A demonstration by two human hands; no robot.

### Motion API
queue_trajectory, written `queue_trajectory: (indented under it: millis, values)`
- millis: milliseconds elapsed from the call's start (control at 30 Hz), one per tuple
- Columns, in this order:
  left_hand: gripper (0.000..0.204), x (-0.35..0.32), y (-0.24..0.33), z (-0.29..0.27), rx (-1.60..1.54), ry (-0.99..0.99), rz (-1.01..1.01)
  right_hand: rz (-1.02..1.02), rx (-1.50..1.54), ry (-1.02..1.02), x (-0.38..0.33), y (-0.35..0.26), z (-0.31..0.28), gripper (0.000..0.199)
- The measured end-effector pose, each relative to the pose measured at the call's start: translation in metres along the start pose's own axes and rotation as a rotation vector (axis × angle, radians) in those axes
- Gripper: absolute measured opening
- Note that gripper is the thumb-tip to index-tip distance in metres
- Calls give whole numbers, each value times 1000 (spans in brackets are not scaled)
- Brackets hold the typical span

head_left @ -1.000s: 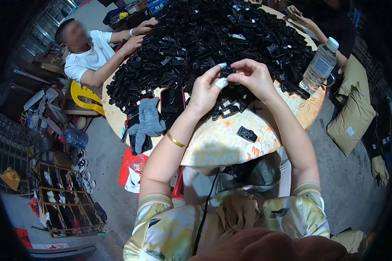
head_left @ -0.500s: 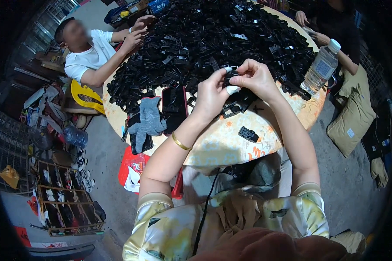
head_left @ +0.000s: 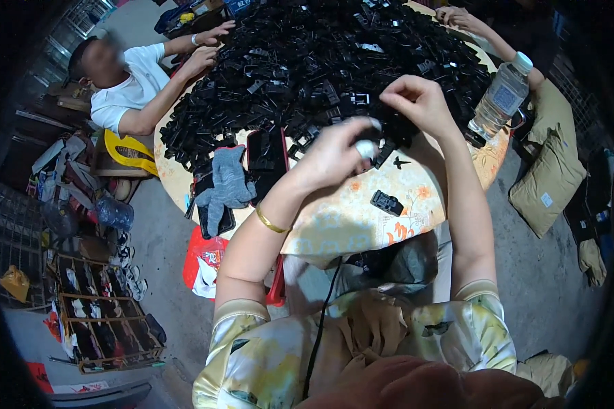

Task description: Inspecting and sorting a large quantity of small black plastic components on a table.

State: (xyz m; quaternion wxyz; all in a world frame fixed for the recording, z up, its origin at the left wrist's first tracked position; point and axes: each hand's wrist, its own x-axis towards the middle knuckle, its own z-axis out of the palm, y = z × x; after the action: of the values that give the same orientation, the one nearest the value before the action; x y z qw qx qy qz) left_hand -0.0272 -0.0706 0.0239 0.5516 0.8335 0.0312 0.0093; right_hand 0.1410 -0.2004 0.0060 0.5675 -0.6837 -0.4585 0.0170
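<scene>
A large heap of small black plastic parts covers much of the round table. My left hand, smeared by motion, is over the near edge of the heap. White coverings wrap its thumb and a finger; whether it holds anything cannot be made out. To its right, my right hand is raised over the heap, with thumb and forefinger brought together. Anything between those fingertips is lost against the black parts. Nearer me, a single flat black plastic part lies on the patterned tablecloth. A small black cross-shaped piece lies beyond it.
A grey glove and a dark phone-like slab lie left of my left arm. A clear water bottle stands at the right edge. One person in white sits at left; another person's hand reaches in at far right.
My hands, close together over a black part before, are now apart. The left has moved slightly down, the right up and rightward. The co-workers' hands have shifted too.
</scene>
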Motion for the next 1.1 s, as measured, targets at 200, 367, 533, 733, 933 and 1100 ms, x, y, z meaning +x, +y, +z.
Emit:
queue_trajectory:
  millis: [200,367,533,733,933,1100]
  values:
    - [32,-11,-18,27,555,-192,472,-333,-351,-299,-6,2,5,24]
    - [22,-6,-7,17,608,108,344,-204,-570,-341,-11,2,17,28]
    - [21,0,-25,12,934,356,263,-314,-477,-80,-3,5,21,24]
    - [24,6,-23,17,868,347,171,65,126,-93,-2,-5,20,22]
    - [39,13,-32,4,492,605,297,91,407,-104,-5,-15,25,24]
    - [29,13,-16,-14,-624,227,-46,30,503,-157,-13,-20,36,24]
